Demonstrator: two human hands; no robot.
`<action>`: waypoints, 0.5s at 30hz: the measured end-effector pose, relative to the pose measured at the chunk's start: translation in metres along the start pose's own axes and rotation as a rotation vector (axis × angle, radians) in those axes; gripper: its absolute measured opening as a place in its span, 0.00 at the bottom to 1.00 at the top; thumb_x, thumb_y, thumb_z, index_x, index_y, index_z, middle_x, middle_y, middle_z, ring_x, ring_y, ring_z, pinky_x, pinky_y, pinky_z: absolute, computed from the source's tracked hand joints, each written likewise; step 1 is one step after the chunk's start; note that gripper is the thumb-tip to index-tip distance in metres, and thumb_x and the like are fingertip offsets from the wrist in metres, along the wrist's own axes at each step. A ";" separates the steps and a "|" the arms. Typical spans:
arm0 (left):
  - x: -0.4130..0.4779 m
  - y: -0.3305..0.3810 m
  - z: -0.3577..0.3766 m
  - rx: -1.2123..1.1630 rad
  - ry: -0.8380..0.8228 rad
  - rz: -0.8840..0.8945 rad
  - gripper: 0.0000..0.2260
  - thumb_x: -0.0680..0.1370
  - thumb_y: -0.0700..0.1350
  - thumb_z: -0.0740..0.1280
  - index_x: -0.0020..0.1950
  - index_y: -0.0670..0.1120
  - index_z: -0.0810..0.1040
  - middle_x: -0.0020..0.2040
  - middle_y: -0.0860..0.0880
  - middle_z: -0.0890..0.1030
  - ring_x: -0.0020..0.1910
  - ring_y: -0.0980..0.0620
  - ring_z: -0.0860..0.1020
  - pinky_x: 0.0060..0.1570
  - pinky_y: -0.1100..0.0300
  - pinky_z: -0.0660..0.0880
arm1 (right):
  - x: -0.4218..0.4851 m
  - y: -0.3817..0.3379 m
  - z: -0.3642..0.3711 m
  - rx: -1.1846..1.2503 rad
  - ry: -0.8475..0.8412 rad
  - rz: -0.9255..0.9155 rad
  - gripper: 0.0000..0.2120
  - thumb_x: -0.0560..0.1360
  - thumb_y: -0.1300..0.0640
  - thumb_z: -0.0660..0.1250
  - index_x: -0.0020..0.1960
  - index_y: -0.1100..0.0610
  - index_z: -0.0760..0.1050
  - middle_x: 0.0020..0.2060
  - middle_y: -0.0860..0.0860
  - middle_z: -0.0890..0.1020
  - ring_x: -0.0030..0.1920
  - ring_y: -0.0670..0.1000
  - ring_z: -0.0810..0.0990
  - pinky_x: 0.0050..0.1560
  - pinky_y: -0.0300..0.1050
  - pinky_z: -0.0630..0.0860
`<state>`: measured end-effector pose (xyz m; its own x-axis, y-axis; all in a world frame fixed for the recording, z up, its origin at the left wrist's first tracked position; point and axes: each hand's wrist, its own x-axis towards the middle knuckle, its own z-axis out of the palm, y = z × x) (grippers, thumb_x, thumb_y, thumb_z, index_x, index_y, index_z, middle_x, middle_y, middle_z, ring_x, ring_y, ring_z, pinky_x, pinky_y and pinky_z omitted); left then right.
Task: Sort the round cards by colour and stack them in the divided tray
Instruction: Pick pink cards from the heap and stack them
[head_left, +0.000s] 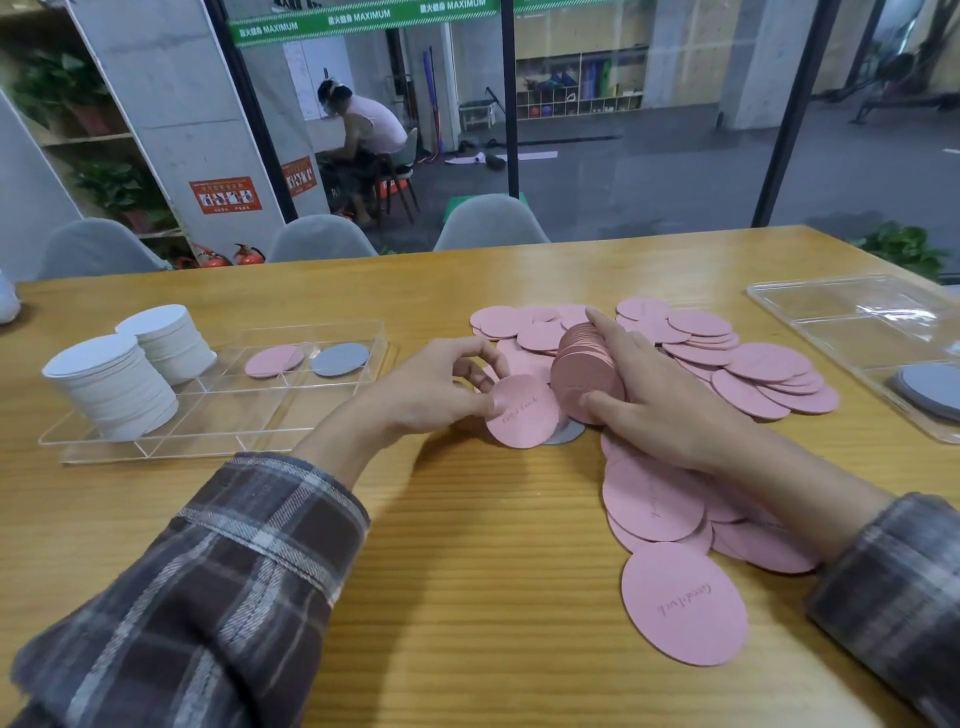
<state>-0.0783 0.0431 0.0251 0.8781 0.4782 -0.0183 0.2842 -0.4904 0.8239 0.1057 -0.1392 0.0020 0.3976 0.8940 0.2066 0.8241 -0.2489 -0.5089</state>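
- Left hand (436, 384), frame centre: fingers pinch one pink card (524, 413)
- Right hand (665, 400): fingers clamped on pink card stack (584, 366)
- Divided tray (208, 415), centre left: two white stacks (119, 384), lone pink card (274, 360), grey card (340, 358)

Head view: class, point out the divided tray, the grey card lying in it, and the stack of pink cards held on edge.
divided tray (228, 413), head view, bare floor of a front compartment.
grey card (340, 358), head view, middle of its face.
stack of pink cards (584, 376), head view, face of the front card.
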 end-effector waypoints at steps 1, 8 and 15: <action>-0.001 0.000 -0.001 -0.028 -0.016 0.030 0.09 0.77 0.36 0.75 0.53 0.47 0.82 0.47 0.47 0.81 0.39 0.52 0.79 0.44 0.62 0.76 | 0.000 -0.001 0.000 -0.001 0.002 0.001 0.41 0.77 0.45 0.64 0.83 0.42 0.43 0.67 0.50 0.69 0.68 0.54 0.70 0.64 0.50 0.69; 0.010 -0.002 0.032 -0.009 0.267 0.332 0.09 0.73 0.37 0.79 0.49 0.46 0.84 0.44 0.49 0.85 0.43 0.51 0.82 0.47 0.58 0.80 | -0.001 -0.001 -0.001 -0.013 -0.015 -0.005 0.42 0.76 0.46 0.63 0.82 0.42 0.42 0.68 0.49 0.68 0.68 0.55 0.70 0.65 0.53 0.69; 0.010 0.005 0.052 0.045 0.392 0.422 0.09 0.72 0.39 0.81 0.47 0.44 0.83 0.41 0.52 0.85 0.41 0.57 0.82 0.43 0.65 0.78 | -0.002 -0.003 0.001 -0.047 0.002 -0.016 0.49 0.73 0.43 0.70 0.82 0.42 0.41 0.66 0.48 0.68 0.67 0.53 0.71 0.61 0.49 0.70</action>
<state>-0.0479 0.0080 -0.0005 0.7129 0.4649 0.5251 -0.0359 -0.7235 0.6894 0.1018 -0.1400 0.0021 0.3847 0.8973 0.2166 0.8484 -0.2513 -0.4659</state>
